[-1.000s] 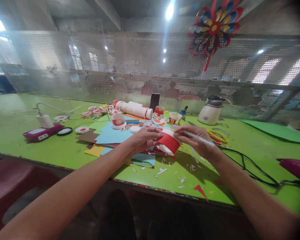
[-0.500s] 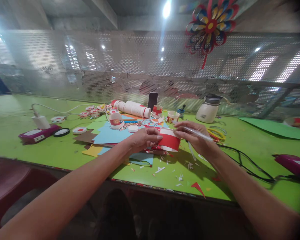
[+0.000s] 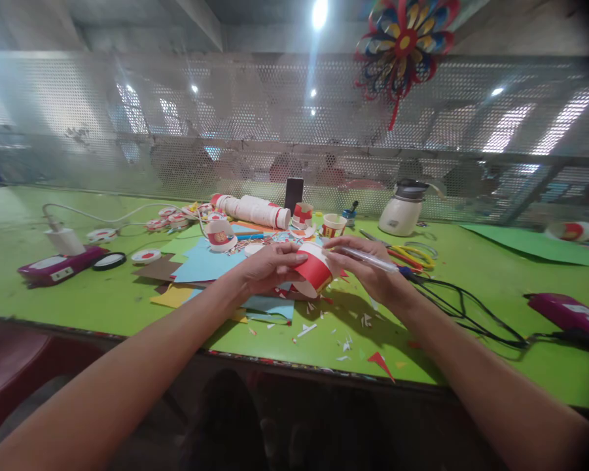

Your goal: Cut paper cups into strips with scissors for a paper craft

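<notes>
My left hand (image 3: 275,267) is closed on the left side of a red and white paper cup (image 3: 316,269), thumb on the outside. The cup is tilted above the green table, its pale opening partly facing down. On the right, my right hand (image 3: 366,265) pinches a pen-like tool with a clear barrel (image 3: 368,257). Its fingertips also touch the cup's right edge, and the tool's tip is hidden there. Beneath and behind the hands lie sheets of coloured paper (image 3: 203,260). Red and white scraps (image 3: 308,330) are scattered near the table's front edge.
Behind stand a row of stacked paper cups (image 3: 255,210), a phone (image 3: 294,193), loose cups (image 3: 333,226) and a white jug (image 3: 401,210). Power strips lie left (image 3: 61,265) and right (image 3: 569,314). Black cable (image 3: 464,314) runs beside my right forearm. A perforated screen (image 3: 255,124) borders the table.
The cup has been turned and tilted between my hands, so gold marking now shows low on its side. Both hands keep their hold. The view has shifted slightly.
</notes>
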`<state>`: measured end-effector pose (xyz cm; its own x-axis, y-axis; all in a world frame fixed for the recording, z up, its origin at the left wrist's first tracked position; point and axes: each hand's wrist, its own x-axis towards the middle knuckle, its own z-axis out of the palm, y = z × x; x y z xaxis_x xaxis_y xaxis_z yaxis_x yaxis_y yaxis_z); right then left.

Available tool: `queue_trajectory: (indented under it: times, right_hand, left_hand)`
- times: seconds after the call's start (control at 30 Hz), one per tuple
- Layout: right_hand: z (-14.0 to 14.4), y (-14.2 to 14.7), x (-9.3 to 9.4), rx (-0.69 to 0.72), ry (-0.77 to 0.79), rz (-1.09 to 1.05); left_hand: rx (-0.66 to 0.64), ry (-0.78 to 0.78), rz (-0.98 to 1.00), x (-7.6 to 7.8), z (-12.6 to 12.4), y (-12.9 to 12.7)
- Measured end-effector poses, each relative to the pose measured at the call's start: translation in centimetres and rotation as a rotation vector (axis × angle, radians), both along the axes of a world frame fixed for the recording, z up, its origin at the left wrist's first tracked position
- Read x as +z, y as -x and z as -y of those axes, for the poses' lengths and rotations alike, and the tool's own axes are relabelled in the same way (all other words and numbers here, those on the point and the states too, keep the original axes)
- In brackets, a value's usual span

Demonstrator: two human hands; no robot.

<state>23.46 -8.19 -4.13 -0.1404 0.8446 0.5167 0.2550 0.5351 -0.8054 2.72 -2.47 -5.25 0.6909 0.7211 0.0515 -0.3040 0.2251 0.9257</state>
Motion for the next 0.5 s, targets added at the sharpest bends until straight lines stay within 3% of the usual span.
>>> queue_trajectory:
  times: [0.27, 0.5]
  right_hand:
    - [0.55, 0.18, 0.26, 0.091, 0.084, -0.069]
    - [-0.24, 0.14, -0.13, 0.024, 0.174, -0.188]
  left_hand:
    - [0.047, -0.027, 0.124, 0.89, -0.11, 0.64]
    - [0.079, 0.100, 0.109, 0.65, -0.26, 0.29]
